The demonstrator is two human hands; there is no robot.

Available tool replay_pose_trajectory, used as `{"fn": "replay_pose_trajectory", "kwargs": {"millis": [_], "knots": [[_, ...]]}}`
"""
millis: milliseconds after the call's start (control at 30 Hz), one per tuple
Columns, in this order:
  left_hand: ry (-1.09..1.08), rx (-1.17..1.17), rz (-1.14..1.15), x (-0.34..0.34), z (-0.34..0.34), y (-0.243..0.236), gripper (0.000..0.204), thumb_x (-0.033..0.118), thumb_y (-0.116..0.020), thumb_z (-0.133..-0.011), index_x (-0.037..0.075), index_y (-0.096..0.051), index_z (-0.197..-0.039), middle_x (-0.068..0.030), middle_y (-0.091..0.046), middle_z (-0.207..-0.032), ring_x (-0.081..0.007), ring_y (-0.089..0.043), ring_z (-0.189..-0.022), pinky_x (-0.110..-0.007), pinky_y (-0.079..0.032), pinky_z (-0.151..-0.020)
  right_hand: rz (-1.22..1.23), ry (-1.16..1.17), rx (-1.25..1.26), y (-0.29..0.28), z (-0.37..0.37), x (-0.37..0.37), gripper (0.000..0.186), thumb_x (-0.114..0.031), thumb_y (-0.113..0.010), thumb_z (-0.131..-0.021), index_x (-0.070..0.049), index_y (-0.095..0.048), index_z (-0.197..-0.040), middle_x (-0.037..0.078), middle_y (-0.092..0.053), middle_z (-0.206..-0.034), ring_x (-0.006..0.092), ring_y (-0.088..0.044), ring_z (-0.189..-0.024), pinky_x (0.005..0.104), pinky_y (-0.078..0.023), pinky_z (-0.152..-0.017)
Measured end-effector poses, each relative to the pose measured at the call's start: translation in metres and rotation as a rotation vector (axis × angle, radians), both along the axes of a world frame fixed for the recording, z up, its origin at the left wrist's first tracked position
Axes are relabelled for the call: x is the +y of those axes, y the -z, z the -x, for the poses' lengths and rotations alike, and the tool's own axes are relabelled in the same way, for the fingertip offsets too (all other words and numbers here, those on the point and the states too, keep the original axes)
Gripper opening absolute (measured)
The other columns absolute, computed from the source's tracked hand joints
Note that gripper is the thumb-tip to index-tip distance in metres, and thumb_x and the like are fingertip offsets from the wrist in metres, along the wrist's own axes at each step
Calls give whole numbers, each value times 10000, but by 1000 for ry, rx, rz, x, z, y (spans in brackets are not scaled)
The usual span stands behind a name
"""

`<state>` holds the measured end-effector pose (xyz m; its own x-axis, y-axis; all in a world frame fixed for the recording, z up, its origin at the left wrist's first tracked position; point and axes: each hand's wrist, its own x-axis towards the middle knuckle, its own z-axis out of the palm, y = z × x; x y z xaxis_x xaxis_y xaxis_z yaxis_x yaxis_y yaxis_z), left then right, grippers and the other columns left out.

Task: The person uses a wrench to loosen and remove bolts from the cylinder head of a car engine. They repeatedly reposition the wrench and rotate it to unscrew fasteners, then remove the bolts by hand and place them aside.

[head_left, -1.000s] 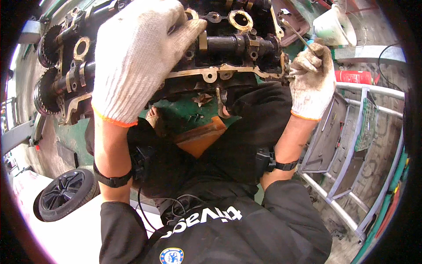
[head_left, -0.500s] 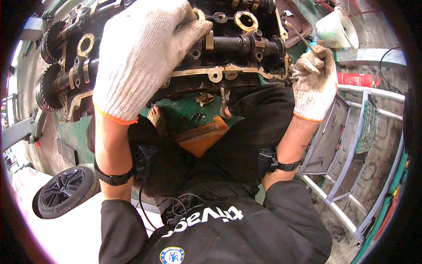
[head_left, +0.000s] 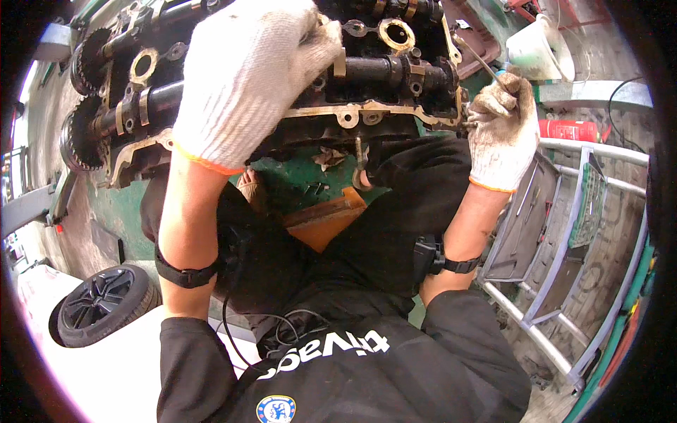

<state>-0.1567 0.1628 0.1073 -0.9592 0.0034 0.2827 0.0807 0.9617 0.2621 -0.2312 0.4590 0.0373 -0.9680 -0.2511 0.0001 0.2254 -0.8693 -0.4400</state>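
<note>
Across the top lies a dark, oily engine cylinder head (head_left: 348,117), with camshafts (head_left: 370,72) along it and toothed cam gears (head_left: 81,134) at its left end. My left hand (head_left: 250,77), in a white knit glove, is over the middle of it. Its thumb and fingers are pinched together beside a camshaft; what they hold, if anything, is hidden. Off the right end, my right hand (head_left: 502,127) wears a dirtier glove with the fingers curled closed. A thin metal rod-like tool (head_left: 479,59) sticks out of that fist, pointing up and left; its other end is hidden.
A white bucket (head_left: 532,53) and a red fire extinguisher (head_left: 568,130) are at the right, above a metal frame (head_left: 543,331). An orange piece (head_left: 326,218) lies on the green floor between my legs. At lower left is a black wheel (head_left: 106,304).
My left hand has shifted slightly right and up along the cylinder head, uncovering more of its left part. My right hand and the rod-like tool have hardly moved.
</note>
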Motion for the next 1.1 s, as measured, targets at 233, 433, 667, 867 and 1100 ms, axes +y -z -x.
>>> {"fn": "replay_pose_trajectory", "kwargs": {"millis": [233,433,667,867,1100], "knots": [[192,0,-151,-13,-1,-5,328,267,-683,-980,-8,-731,-1153,-195,-680,-957,-327,-692,-891,-377,-526,-814,-20,26,-22,-1,-3,0,225,-186,-546,-1074,20,-602,-1144,100,-647,-975,144,-515,-730,275,-440,-626],[-37,-28,-83,-1,-3,-6,362,323,-746,-931,-13,-753,-1064,-176,-671,-844,-316,-667,-752,-383,-522,-726,-37,37,-22,-1,-3,-1,219,-188,-543,-1076,13,-601,-1141,92,-639,-966,140,-504,-729,273,-431,-624],[141,-7,-311,-11,0,-6,368,300,-717,-971,-24,-726,-1145,-152,-700,-901,-267,-702,-851,-334,-533,-810,-17,-23,-3,3,0,2,218,-188,-538,-1078,15,-590,-1140,95,-634,-969,137,-506,-731,275,-436,-627],[-63,-10,-69,0,-1,-1,292,286,-666,-992,11,-754,-1039,-171,-664,-844,-311,-685,-838,-370,-515,-770,-62,48,-26,-2,-2,-1,205,-186,-534,-1080,6,-582,-1132,104,-641,-980,136,-506,-728,274,-444,-629],[258,-43,-194,-16,-1,-6,302,241,-634,-993,8,-729,-1161,-164,-703,-1053,-305,-684,-998,-359,-522,-907,-92,35,-19,-4,-4,-3,184,-171,-575,-1073,13,-582,-1063,72,-624,-959,106,-526,-733,259,-470,-651]]}}
